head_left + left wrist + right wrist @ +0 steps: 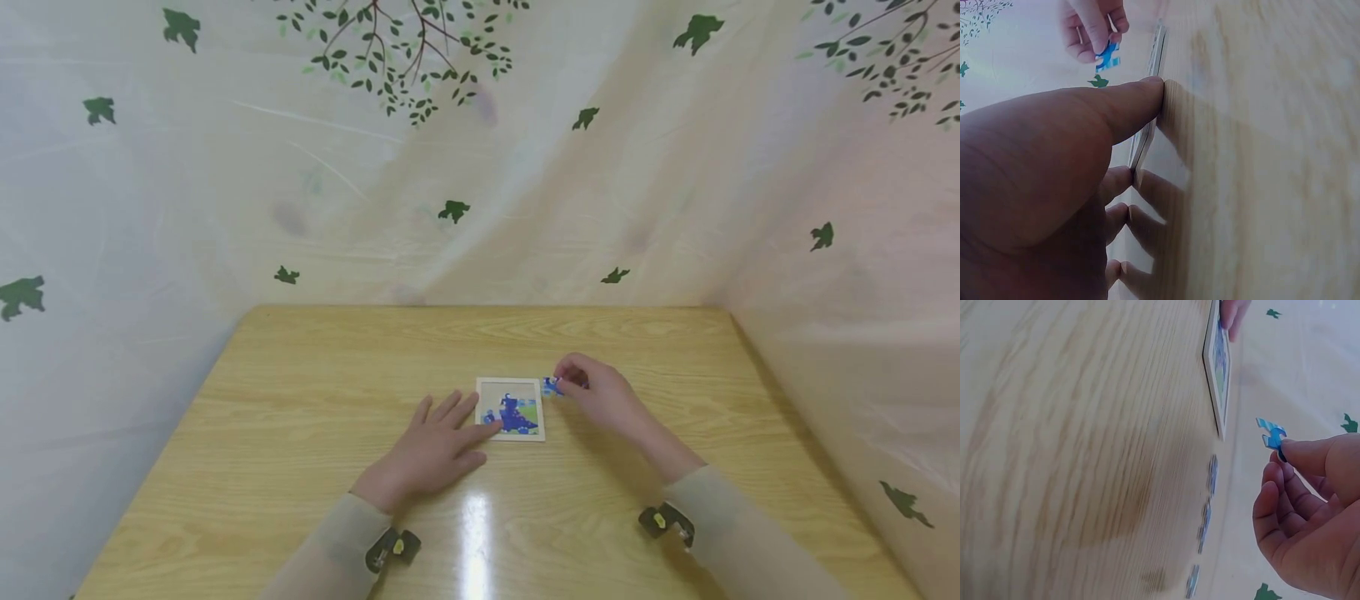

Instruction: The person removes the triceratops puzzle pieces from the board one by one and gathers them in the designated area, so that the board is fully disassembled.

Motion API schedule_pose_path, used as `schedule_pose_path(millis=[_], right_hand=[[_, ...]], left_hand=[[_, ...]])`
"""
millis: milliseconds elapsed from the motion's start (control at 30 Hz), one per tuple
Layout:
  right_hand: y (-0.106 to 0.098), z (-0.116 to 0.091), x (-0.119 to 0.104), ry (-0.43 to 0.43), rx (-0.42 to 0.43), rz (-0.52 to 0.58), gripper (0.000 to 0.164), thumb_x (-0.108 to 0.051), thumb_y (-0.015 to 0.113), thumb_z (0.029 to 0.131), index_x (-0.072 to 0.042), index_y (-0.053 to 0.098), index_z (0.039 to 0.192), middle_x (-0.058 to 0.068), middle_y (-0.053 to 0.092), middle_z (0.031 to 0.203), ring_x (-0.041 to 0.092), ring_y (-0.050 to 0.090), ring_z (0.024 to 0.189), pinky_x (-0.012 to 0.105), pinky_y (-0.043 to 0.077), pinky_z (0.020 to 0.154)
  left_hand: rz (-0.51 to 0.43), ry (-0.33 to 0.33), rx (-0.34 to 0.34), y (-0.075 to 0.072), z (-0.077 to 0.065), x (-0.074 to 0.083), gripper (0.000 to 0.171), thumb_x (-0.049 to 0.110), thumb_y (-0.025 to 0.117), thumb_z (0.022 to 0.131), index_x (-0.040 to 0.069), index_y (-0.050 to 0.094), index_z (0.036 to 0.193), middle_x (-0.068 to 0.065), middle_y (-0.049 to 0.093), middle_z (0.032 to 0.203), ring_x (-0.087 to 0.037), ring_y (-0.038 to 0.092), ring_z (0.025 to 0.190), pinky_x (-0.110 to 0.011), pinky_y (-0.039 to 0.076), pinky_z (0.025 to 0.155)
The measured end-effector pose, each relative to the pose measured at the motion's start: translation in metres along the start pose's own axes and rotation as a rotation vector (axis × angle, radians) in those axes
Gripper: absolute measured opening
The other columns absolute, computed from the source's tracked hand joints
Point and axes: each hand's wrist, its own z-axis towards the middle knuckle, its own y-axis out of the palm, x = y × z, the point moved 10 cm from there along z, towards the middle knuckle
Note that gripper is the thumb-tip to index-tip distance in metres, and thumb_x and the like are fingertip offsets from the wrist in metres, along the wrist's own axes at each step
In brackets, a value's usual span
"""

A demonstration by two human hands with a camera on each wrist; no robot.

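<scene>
A small square jigsaw puzzle (517, 414) in a pale frame lies on the table, partly filled with a dark blue figure and some green. My left hand (431, 454) is spread flat at its left side, fingers straight, one finger reaching over the lower left of the puzzle and others at the frame's edge. Just right of the frame, my right hand (603, 400) pinches a blue jigsaw piece (1275, 434) between thumb and fingertips. In the left wrist view, this piece (1109, 56) is held above the table surface.
Several loose jigsaw pieces (1207, 519) lie in a row on the wooden table (337, 367) beside the frame, in the right wrist view. A pale curtain (525, 167) with green leaf prints encloses the table at the back and sides.
</scene>
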Motion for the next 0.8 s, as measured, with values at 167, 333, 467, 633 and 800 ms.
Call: schedule_pose_path(millis=[167,333,467,633,800], right_hand=[[-0.008,-0.004,0.011,0.029,-0.009,-0.012,0.011,-0.014,0.071,0.109,-0.013,0.072,0.120,0.004,0.075,0.114,0.025,0.068,0.107,0.047,0.060,0.094],[-0.011,-0.007,0.018,0.033,-0.030,-0.015,0.012,-0.014,0.072,0.108,-0.011,0.072,0.120,0.003,0.074,0.111,0.023,0.068,0.105,0.045,0.060,0.092],[-0.008,-0.011,0.021,0.026,-0.061,-0.008,0.012,-0.015,0.074,0.107,-0.009,0.073,0.117,0.003,0.074,0.107,0.023,0.068,0.102,0.042,0.059,0.088],[-0.004,-0.011,0.027,0.032,-0.081,0.005,0.006,-0.015,0.075,0.106,-0.011,0.074,0.111,0.000,0.074,0.103,0.020,0.068,0.098,0.040,0.057,0.087],[0.000,-0.011,0.029,0.030,-0.088,0.012,0.004,-0.014,0.076,0.106,-0.012,0.074,0.107,-0.001,0.074,0.100,0.018,0.066,0.095,0.038,0.056,0.085]], left_hand=[[0.000,0.009,0.003,0.000,0.000,0.001,0.053,0.046,0.054,0.116,0.035,0.050,0.168,-0.018,0.024,0.181,-0.048,0.017,0.166,-0.077,0.005,0.128],[-0.013,0.004,0.004,0.002,0.000,0.000,0.053,0.046,0.054,0.116,0.036,0.049,0.168,-0.017,0.023,0.181,-0.046,0.015,0.167,-0.075,0.002,0.129],[-0.016,-0.008,-0.002,0.004,0.001,-0.003,0.053,0.048,0.052,0.116,0.039,0.047,0.169,-0.014,0.021,0.182,-0.043,0.012,0.168,-0.073,0.000,0.130],[-0.015,-0.011,-0.003,0.005,0.001,-0.004,0.053,0.049,0.052,0.116,0.040,0.047,0.168,-0.013,0.021,0.182,-0.042,0.012,0.168,-0.073,-0.001,0.130],[-0.021,-0.007,0.004,0.004,0.001,-0.003,0.053,0.048,0.053,0.116,0.039,0.048,0.168,-0.014,0.022,0.182,-0.042,0.013,0.168,-0.073,0.000,0.130]])
